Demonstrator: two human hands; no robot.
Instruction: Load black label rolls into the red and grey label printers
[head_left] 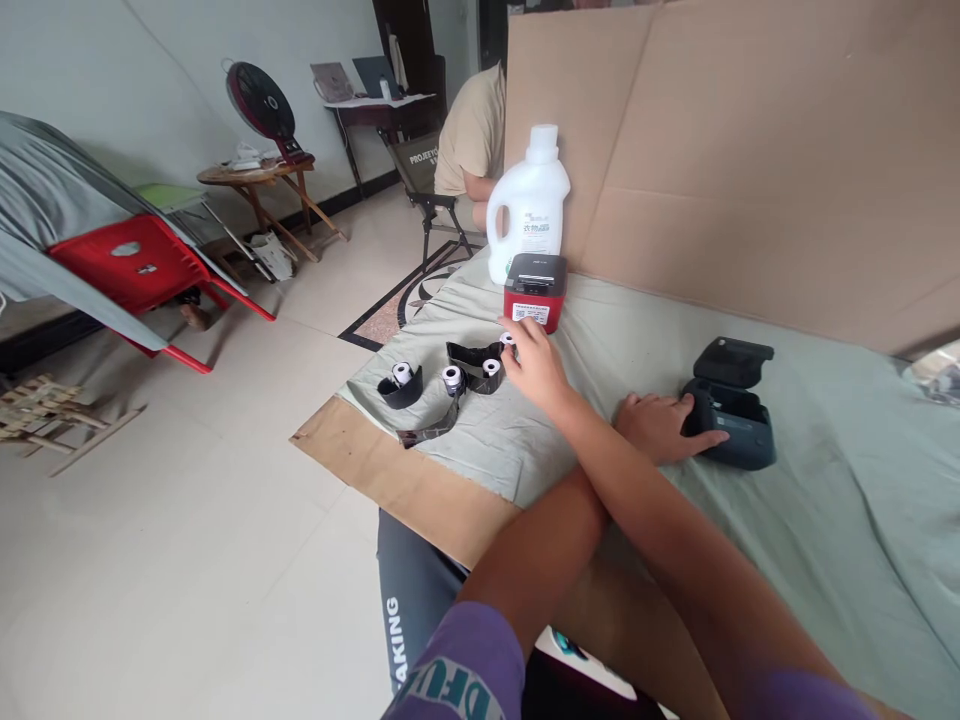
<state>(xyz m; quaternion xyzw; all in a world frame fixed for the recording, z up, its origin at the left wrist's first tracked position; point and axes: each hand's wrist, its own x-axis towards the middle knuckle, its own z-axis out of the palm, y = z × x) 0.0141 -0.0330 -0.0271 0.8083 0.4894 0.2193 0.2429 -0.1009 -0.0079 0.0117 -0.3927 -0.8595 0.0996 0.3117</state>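
My arms cross, the right one over the left. My right hand [536, 365] has its fingers closed on a small white paper roll [507, 340], just in front of a red and black printer [534, 290]. My left hand [660, 428] grips the left side of a dark portable printer [735, 435], thumb along its front. That printer's lid [733, 362] stands raised. Left of my right hand, more white paper rolls [452, 376] stand among loops of black strap [431, 430]. Another roll [402, 372] sits within a separate black loop [401, 395].
A white jug [529, 215] stands behind the red printer. Upright cardboard [720, 170] borders the cloth-covered table [825, 520] at the back. Brown board [405, 490] shows at its left edge. A person [472, 140] sits beyond; a red chair [135, 265] and fan [262, 105] are to the left.
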